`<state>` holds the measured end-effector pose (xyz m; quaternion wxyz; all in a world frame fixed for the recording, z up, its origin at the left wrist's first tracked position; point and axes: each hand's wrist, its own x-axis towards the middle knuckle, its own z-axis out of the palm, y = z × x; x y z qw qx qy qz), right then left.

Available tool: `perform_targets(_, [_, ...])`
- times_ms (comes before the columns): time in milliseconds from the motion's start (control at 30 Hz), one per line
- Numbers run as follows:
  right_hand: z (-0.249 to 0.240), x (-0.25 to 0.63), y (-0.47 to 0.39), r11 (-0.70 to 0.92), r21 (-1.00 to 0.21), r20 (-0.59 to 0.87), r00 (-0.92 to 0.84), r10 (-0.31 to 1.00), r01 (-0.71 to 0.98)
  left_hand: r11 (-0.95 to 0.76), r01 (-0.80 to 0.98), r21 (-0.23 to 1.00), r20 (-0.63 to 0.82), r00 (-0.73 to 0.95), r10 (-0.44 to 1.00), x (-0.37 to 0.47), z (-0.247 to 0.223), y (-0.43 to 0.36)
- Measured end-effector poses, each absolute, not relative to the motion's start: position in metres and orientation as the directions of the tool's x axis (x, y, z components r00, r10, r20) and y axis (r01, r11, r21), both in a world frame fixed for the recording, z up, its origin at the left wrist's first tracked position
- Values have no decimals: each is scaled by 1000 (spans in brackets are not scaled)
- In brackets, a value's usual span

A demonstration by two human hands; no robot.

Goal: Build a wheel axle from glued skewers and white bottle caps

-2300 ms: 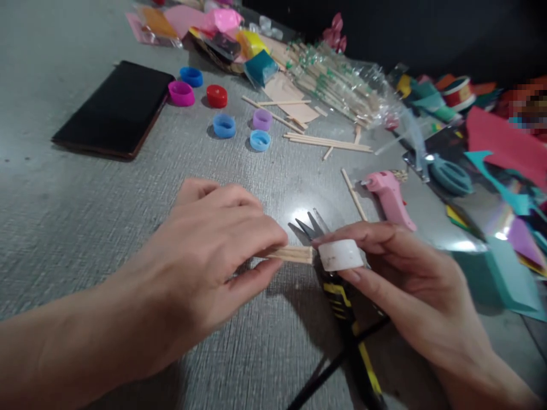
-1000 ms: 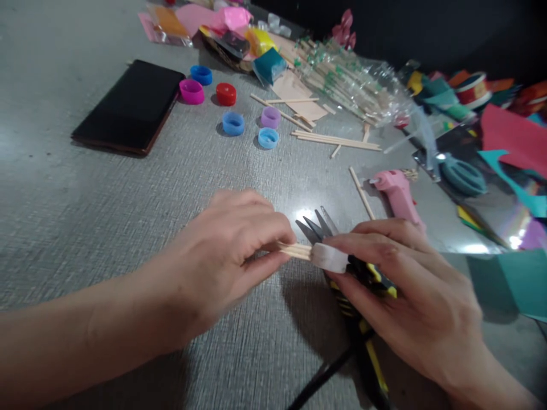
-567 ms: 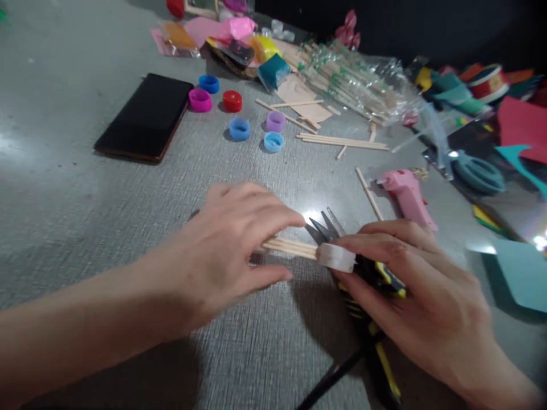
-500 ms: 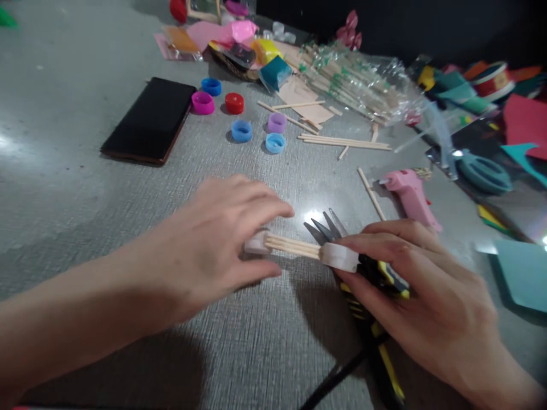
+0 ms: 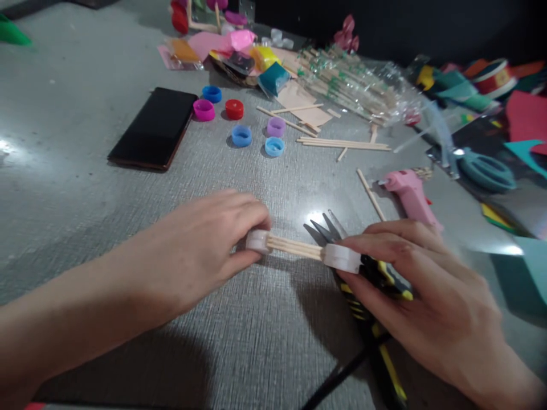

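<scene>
Several thin wooden sticks run side by side between two white bottle caps, joining them into one piece. The left bottle cap sits between the thumb and fingers of my left hand. My right hand pinches the right bottle cap between thumb and forefinger. Under and behind that hand lie scissors, their pointed blades showing, and a yellow-and-black tool handle on the table. A black cord runs below it.
A pink glue gun lies at the right, beside a loose stick. Beyond my hands are coloured bottle caps, a dark phone and cut sticks. Bagged sticks, coloured packets and teal scissors stand farther back.
My left hand's fingers have closed from a spread pose onto the left cap. My right hand keeps its pinch on the other cap. The view has shifted slightly.
</scene>
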<state>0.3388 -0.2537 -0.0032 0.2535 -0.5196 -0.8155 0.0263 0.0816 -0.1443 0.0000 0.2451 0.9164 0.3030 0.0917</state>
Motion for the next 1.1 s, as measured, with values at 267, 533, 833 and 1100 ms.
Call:
perform_targets(267, [-2, 338, -254, 474, -277, 400, -349, 848, 836, -706, 581, 404, -83, 792, 604, 83, 12, -153])
perform_targets(533, [-6, 336, -252, 486, -311, 352, -376, 857, 817, -827, 508, 239, -3, 853, 523, 75, 7, -158])
perform_targets(833, [-9, 333, -252, 482, -341, 308, -389, 868, 807, -853, 476, 212, 33, 869, 493, 70, 6, -158])
perform_targets(1100, [-10, 331, -251, 456, -401, 283, -366, 887, 795, -854, 454, 253, 36, 878, 477, 71, 6, -161])
